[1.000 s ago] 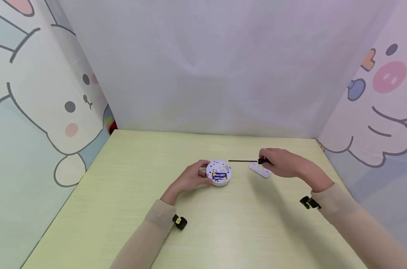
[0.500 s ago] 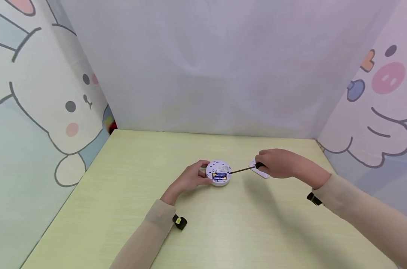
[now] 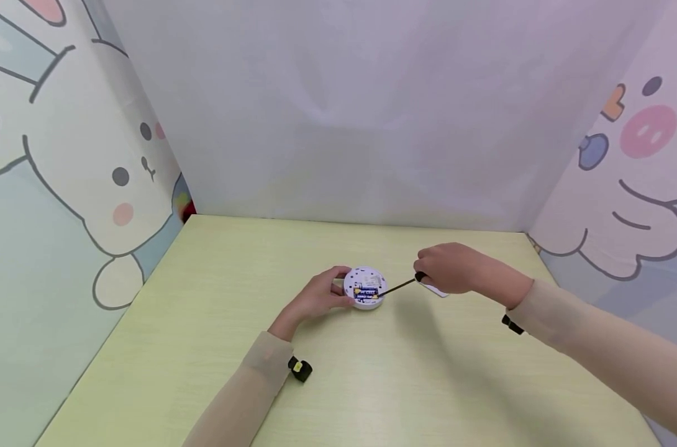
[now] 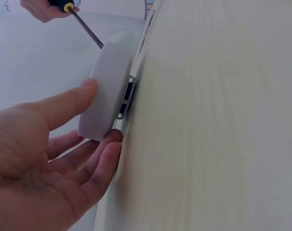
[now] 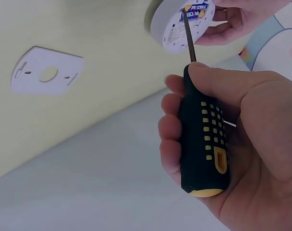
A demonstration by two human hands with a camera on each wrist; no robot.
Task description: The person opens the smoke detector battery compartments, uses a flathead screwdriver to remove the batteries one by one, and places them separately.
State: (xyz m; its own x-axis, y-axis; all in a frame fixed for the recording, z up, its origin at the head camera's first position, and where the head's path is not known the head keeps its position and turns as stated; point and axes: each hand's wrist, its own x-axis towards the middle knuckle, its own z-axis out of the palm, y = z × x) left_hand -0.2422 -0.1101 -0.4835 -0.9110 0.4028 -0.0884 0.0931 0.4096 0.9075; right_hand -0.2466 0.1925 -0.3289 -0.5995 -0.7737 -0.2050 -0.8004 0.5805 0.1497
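A white round smoke detector (image 3: 363,277) lies on the table with its back up, two blue batteries (image 3: 365,293) showing in its bay. My left hand (image 3: 316,294) holds its left side, the thumb on the near rim and the fingers around the far side and edge. In my right hand (image 3: 450,268) is a screwdriver (image 5: 204,139) with a black and yellow handle, gripped in curled fingers. Its thin shaft slants down to the left, and the tip meets the right end of the batteries. Whether it presses under a battery cannot be told.
A white mounting plate (image 5: 33,79) with a round hole lies on the table right of the detector, partly hidden by my right hand in the head view. The pale yellow table (image 3: 249,261) ends at a grey back curtain (image 3: 338,124), with printed cartoon sheets on both sides.
My right hand has moved left and the screwdriver has tilted, its tip going from beside the detector down onto the batteries. My left hand and the detector have stayed about where they were.
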